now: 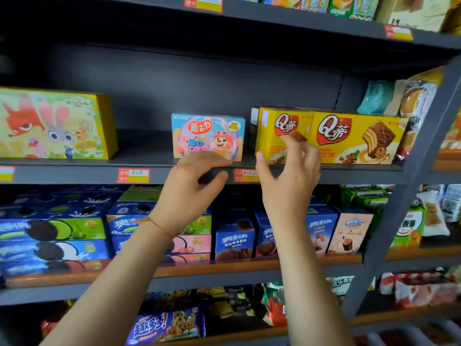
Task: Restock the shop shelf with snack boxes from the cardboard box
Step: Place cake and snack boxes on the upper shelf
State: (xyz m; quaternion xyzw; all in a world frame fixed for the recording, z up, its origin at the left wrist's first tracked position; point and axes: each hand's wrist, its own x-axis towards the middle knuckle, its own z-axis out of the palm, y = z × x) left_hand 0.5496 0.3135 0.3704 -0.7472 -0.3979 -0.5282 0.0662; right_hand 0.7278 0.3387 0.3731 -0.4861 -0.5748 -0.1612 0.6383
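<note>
Dark metal shop shelf (74, 172) partly restocked, both hands working at its front edge.

Three kinds of snack box are standing there: a large cartoon box (53, 124), a blue-and-pink box (208, 136) and yellow cake boxes (331, 136), with wide gaps remaining. The left hand (189, 188) is hovering loosely curled, holding nothing; the right hand (290, 176) has fingers (294, 142) spread against a yellow box. No cardboard box is showing.

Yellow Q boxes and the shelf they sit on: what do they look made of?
Yellow Q boxes: likely printed cardboard, slightly glossy, with crisp folded edges and flat panels. Shelf: probably painted metal, matte dark grey, with a thin straight front lip.
</note>
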